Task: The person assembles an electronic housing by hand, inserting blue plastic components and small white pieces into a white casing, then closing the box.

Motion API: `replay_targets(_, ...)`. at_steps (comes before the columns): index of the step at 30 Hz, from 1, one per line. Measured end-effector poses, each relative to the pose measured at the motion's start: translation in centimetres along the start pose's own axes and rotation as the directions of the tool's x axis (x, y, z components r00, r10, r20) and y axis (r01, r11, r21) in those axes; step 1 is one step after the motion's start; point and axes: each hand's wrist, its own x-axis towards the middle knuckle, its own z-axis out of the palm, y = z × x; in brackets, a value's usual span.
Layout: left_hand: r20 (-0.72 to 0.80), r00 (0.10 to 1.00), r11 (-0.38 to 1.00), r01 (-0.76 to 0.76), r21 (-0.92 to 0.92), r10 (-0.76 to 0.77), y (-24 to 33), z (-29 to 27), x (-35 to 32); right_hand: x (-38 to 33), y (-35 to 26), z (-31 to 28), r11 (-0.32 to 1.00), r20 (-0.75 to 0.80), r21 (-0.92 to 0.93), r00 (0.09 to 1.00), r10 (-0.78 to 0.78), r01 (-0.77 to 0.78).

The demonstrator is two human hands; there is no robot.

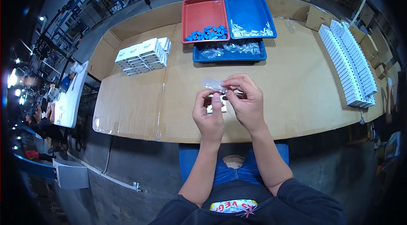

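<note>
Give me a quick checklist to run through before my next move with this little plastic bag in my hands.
1. Small clear plastic bag held by both hands: ok, left hand and right hand pinch it together.
2. Bag opened: cannot tell, too small and fingers cover it.
3. White box under the hands on the cardboard-covered table: ok, partly hidden.
4. Blue parts in the red tray: ok, a pile remains.
5. White parts in the blue tray: ok.
6. Spare bags in the lower blue tray: ok.

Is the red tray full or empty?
Partly full. The red tray holds small blue pieces along its near edge; the rest is bare.
</note>
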Motion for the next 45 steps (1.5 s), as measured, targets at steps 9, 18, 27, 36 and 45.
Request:
replay_targets(9,0.022,0.956,0.938,0.293,-0.187,-0.294,0.7,-1.0,1.2,0.3,0.3,-1.0,0.984,0.157,0.165,0.986,0.047,-0.073)
replay_targets(18,-0.019,0.983,0.973,0.18,-0.147,-0.184,1.1,-0.5,1.0,0.5,1.3,-2.1,0.857,0.295,0.32,0.902,0.315,-0.404)
replay_targets(27,0.001,0.985,0.982,0.17,-0.085,-0.171,0.7,-1.5,1.1,0.6,1.0,-2.7,0.808,0.294,0.331,0.867,0.403,-0.488)
replay_targets(36,0.425,0.882,0.667,-0.443,0.6,0.203,3.3,-1.5,2.3,0.5,2.2,-3.0,0.918,0.215,0.147,0.918,0.333,-0.367)
replay_targets(45,0.449,0.884,0.742,-0.389,0.546,0.134,1.8,-2.3,2.4,0.6,1.7,-3.8,0.93,0.295,0.016,0.891,0.346,-0.367)
